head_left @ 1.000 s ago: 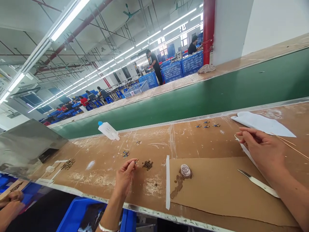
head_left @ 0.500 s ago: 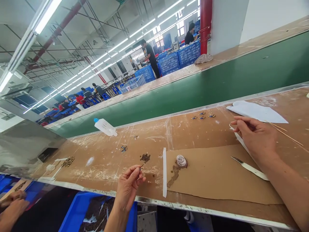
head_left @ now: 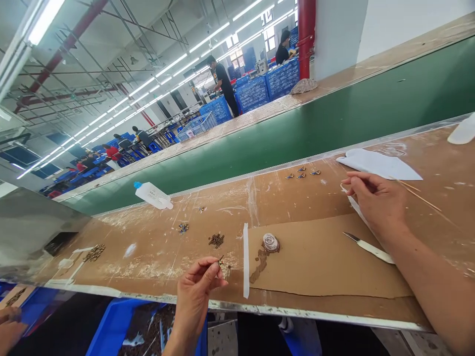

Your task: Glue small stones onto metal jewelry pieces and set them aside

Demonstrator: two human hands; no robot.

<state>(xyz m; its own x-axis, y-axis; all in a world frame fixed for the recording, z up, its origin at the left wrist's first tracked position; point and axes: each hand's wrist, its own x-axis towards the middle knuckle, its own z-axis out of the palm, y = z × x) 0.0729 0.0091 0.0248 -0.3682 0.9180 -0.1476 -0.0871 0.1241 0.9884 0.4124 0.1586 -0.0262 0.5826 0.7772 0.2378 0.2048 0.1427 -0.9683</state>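
Observation:
My left hand [head_left: 196, 287] hovers over the front edge of the brown worktable [head_left: 156, 247], its fingers pinched on a tiny dark metal part [head_left: 220, 260]. A small heap of similar parts [head_left: 215, 240] lies just beyond it. My right hand [head_left: 374, 200] rests farther right with fingers closed on a thin wooden stick [head_left: 417, 194] that points away to the right. Beside that hand lie a white sheet [head_left: 378, 164] and a white-handled blade [head_left: 367, 246] on a cardboard mat [head_left: 322, 259]. A round glue-stained lid [head_left: 270, 242] sits on the mat's left edge.
A white squeeze bottle [head_left: 152, 195] lies by the green conveyor belt [head_left: 297, 133]. Three small blue-and-gold pieces [head_left: 302, 174] sit near the belt. A white strip [head_left: 245, 259] crosses the table. Blue bins [head_left: 122, 329] stand below the front edge. Another person's hand [head_left: 9, 331] shows at far left; workers stand behind.
My left hand has drawn back from the heap of parts toward the table's front edge, still pinching a part. The right hand stays by the white sheet. The view has tilted slightly.

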